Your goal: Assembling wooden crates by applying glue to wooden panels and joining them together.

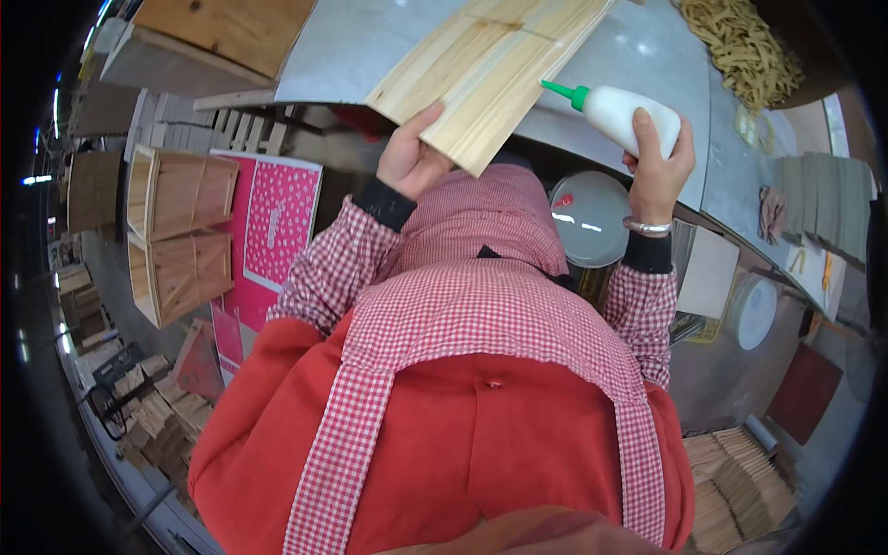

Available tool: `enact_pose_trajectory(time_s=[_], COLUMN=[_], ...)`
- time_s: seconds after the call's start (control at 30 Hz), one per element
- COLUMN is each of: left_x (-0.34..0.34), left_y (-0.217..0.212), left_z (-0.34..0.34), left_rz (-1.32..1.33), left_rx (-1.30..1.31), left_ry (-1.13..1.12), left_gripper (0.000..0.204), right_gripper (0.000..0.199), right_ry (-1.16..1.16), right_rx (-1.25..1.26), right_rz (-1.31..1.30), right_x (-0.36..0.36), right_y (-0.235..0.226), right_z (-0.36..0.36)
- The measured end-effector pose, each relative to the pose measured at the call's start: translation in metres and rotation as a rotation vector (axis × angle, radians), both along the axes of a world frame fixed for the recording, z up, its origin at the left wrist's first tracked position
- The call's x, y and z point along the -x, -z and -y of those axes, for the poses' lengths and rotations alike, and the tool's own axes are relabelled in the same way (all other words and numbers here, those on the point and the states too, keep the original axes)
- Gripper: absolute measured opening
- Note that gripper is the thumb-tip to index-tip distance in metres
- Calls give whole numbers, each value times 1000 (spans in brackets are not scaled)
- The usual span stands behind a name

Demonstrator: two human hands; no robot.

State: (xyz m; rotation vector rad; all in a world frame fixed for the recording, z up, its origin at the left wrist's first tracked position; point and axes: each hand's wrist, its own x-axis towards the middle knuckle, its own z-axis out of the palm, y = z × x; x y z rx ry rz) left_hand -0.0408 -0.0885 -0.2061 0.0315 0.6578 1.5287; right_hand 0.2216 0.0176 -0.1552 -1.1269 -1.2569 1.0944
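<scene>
A pale wooden board (pixel 495 79) slants over the near edge of the grey worktable. My left hand (pixel 413 155) grips its near left corner, thumb on top and the other fingers underneath. In my right hand (pixel 660 166) is a white glue bottle (pixel 622 116) with a green nozzle, tipped so that it points left. The nozzle tip is at the board's right edge; whether it touches, I cannot tell. My fingers wrap round the bottle's body.
A wooden box (pixel 199 42) stands at the table's far left. Rubber bands (pixel 740 51) are heaped at the far right, and grey slats (pixel 828 208) stand beyond my right hand. Below the table edge is a round grey lid or basin (pixel 589 222). Wooden crates (pixel 185 227) are at left.
</scene>
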Motion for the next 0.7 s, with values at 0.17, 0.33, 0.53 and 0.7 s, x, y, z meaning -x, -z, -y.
enact_pose_trajectory(time_s=[0.17,0.33,0.53,0.7], left_x=[9,10,10,11], left_y=[6,-3,-5,-6], left_z=[-14,-19,-26,-22], left_rz=[38,18,20,-4], left_rx=[-111,-114,-131,-166], left_ry=[17,-15,-52,-61], left_gripper=[52,50,50,52], right_gripper=[30,34,37,34], right_ry=[-124,-229,-130,-223], right_rx=[-48,-134,-286,-148], right_rz=[61,112,197,58], right_x=[11,15,21,24], right_y=[-11,-12,-8,-18], right_z=[40,53,48,67])
